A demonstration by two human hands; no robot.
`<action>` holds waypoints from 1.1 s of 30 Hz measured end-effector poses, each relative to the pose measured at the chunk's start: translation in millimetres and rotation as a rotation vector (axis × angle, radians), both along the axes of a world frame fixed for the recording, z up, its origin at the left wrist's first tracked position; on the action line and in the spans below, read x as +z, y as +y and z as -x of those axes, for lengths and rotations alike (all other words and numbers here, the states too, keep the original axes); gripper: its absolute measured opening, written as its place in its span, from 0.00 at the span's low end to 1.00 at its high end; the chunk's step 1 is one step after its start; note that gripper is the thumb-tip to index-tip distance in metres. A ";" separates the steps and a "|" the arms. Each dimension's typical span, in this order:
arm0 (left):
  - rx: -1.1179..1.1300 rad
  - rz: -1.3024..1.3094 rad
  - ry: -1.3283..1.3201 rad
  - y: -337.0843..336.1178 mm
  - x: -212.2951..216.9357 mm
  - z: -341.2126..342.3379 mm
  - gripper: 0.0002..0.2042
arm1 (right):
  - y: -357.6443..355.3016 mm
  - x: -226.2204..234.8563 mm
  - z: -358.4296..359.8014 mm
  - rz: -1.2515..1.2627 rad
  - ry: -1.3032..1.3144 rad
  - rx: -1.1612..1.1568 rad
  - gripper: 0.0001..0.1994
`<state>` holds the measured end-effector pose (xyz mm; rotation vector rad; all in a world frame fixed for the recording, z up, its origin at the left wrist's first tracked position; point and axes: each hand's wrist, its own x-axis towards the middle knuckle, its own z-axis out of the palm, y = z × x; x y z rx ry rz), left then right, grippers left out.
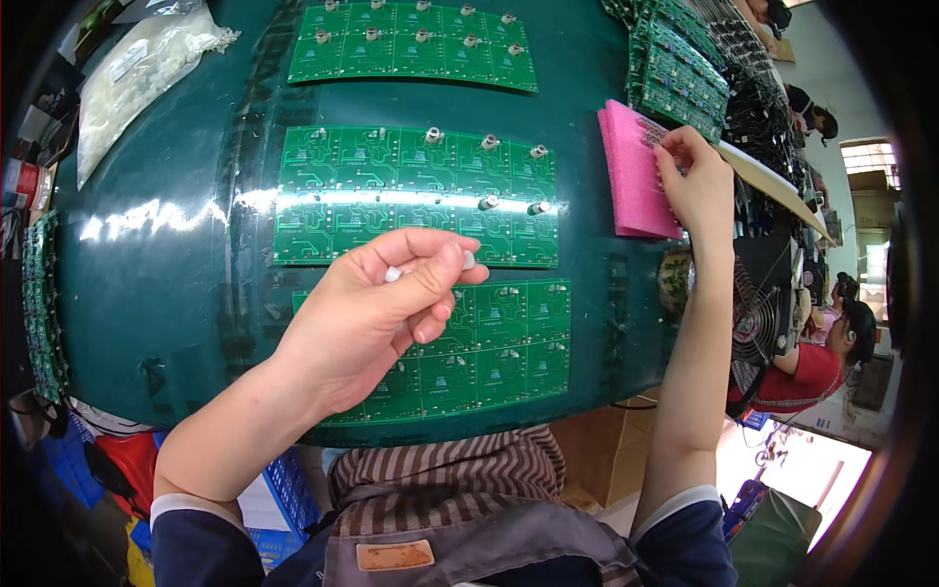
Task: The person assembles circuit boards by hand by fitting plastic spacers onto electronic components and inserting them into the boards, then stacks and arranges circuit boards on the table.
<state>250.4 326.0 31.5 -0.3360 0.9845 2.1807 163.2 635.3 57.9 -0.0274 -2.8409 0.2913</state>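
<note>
Dark green workbench [147, 293], three panels of green circuit boards laid out on it, factory floor off at 3 o'clock with another person in red seated there. The left hand [367, 318] hangs over the nearest panel [509, 342], thumb and forefinger pinched shut on a small white part [393, 275] (maybe two, a second white nub [469, 260] pokes out past the fingertips). Its long axis looks to run roughly 9-to-3. From that pinch, the middle panel [411, 196] with its few silver connectors lies just at 12 o'clock, so the left hand is clearly the closer one. The right hand [696, 181] is stretched out to 2 o'clock, fingertips closed on something small at the pink foam pad [631, 176]; can't tell exactly what it grips.
</note>
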 end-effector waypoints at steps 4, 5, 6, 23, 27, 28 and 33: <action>0.012 -0.024 0.010 -0.5 -1.9 -1.4 0.11 | -50.5 5.8 -33.2 0.557 0.021 0.219 0.04; 0.014 -0.034 0.010 -1.2 -2.6 -1.3 0.11 | -71.3 6.6 -48.0 0.823 -0.052 0.346 0.05; 0.017 -0.034 0.011 -1.4 -2.3 -1.3 0.11 | -91.9 8.5 -65.3 1.045 -0.121 0.419 0.08; 0.015 -0.075 0.024 -1.1 1.9 -2.3 0.20 | -135.1 -18.1 -86.7 0.983 -0.077 0.582 0.07; 0.007 -0.068 -0.018 -2.1 -1.3 -2.2 0.20 | -132.4 -14.6 -73.2 0.912 -0.095 0.582 0.05; 0.025 -0.060 -0.078 -0.4 -0.1 -1.5 0.19 | -132.0 -15.4 -64.4 0.885 -0.120 0.540 0.04; -0.077 -0.126 -0.171 -0.8 6.7 -2.2 0.17 | -141.6 -23.0 -32.5 0.610 -0.150 0.515 0.04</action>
